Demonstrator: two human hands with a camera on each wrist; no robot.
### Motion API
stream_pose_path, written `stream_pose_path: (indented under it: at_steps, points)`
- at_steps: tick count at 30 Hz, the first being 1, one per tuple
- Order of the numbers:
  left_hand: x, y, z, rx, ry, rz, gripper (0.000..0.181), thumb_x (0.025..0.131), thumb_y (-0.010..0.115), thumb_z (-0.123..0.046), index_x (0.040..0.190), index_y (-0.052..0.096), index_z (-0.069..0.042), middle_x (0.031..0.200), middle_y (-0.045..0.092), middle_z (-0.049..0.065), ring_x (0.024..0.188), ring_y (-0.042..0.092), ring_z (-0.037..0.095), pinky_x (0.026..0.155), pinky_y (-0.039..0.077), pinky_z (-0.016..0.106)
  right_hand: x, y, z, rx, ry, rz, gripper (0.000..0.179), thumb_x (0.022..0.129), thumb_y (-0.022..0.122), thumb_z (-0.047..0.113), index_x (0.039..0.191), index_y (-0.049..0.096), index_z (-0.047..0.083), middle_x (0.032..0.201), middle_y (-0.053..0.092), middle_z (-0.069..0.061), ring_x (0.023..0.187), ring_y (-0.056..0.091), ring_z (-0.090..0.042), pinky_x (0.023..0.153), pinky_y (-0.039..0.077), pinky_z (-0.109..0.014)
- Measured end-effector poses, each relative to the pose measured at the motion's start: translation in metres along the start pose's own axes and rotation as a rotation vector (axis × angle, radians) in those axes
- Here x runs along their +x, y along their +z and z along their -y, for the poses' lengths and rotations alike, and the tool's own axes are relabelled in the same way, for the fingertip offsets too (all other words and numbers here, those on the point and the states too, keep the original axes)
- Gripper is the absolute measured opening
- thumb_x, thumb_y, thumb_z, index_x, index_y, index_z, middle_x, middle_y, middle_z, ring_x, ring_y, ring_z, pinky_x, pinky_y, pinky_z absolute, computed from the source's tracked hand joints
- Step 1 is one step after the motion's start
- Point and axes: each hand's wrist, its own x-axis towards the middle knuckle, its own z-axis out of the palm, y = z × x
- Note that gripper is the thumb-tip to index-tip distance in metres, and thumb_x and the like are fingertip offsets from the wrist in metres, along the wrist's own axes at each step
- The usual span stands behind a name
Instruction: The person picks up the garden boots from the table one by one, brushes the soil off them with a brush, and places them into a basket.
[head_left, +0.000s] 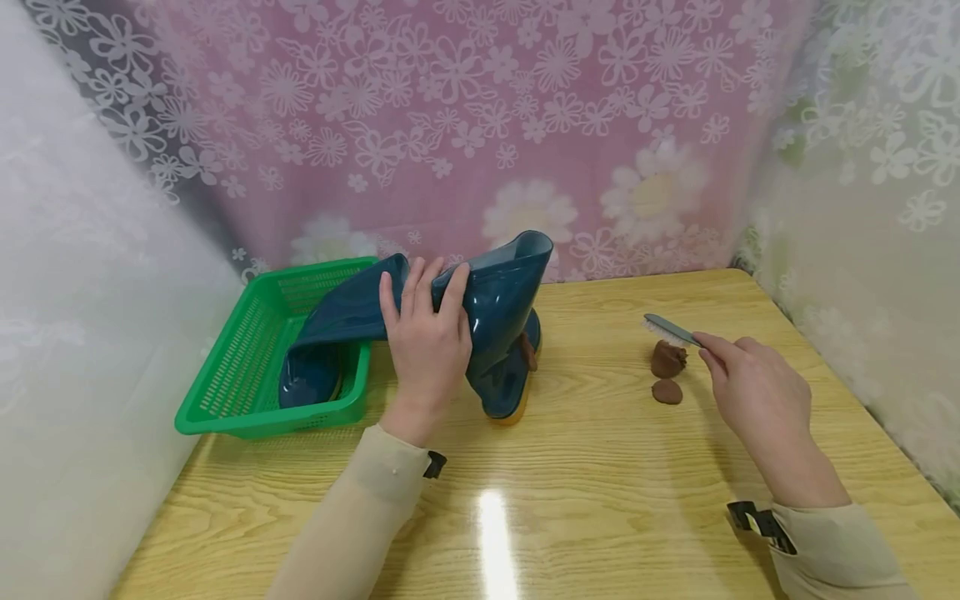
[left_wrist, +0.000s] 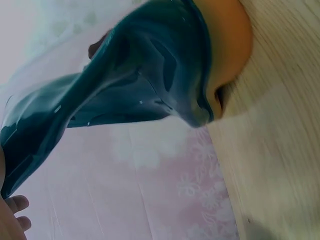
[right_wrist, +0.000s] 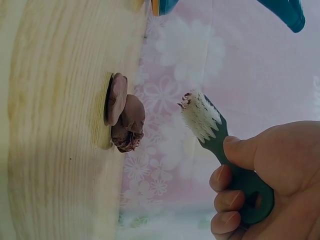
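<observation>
From where I stand, plenty of the standing boot [head_left: 498, 321] is out of sight: the left hand [head_left: 426, 342] covers part of its buckled shaft, which the fingers hold, spread across the upper side, with the thumb hidden. The boot is on the table [head_left: 600, 500], short of the far edge and left of the middle, its orange sole [left_wrist: 230, 45] touching the wood. A brown patch [head_left: 529, 353] shows on its right side, mostly tucked behind the blue rubber. The right-wrist view catches only cut-off bits of blue along its top edge.

By the table's far left corner, a green basket [head_left: 225, 350] contains the foot of a second boot [head_left: 309, 375]; its shaft leans out over the right-hand wall, its upper end partly behind the left hand, so I can't tell whether the boots touch there.

Toward the right edge, the right hand [head_left: 765, 400] grips a brush [head_left: 671, 327] by its handle, thumb pressed along it, fingers curled round. Brown crumbs cling to its bristle tips. The bristles hang apart from a rough brown lump [head_left: 667, 358], with a flatter brown piece [head_left: 667, 392] just beside it.
</observation>
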Motion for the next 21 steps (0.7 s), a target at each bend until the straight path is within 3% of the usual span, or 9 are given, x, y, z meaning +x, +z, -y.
stream_pose_path:
  at_steps: [10,17,21]
  points:
    - [-0.013,-0.008,0.017,-0.027,-0.064,0.032,0.047,0.108,0.068,-0.012,0.154,0.061,-0.016,0.143,0.067,0.02,0.13,0.065,0.04,0.131,0.02,0.066,0.001,0.005,0.0,0.004,-0.041,-0.068,0.034,0.11,0.069,0.015,0.144,0.072,0.009,0.095,0.066,-0.018,0.067,0.056,-0.033,0.042,0.034,-0.038]
    - [-0.019,-0.01,0.028,0.008,-0.073,-0.005,0.047,0.11,0.062,-0.013,0.157,0.057,-0.01,0.13,0.072,0.023,0.119,0.069,0.042,0.129,0.025,0.067,0.002,0.006,0.002,0.004,-0.045,-0.062,0.034,0.111,0.068,0.016,0.144,0.072,0.009,0.092,0.065,-0.017,0.063,0.051,-0.03,0.042,0.034,-0.038]
    - [-0.024,-0.012,0.035,0.03,-0.089,0.005,0.044,0.111,0.059,-0.015,0.155,0.06,-0.009,0.125,0.073,0.022,0.118,0.069,0.042,0.129,0.024,0.068,0.002,0.007,0.002,0.0,-0.043,-0.054,0.034,0.111,0.068,0.017,0.144,0.072,0.008,0.091,0.064,-0.016,0.063,0.052,-0.03,0.042,0.034,-0.038]
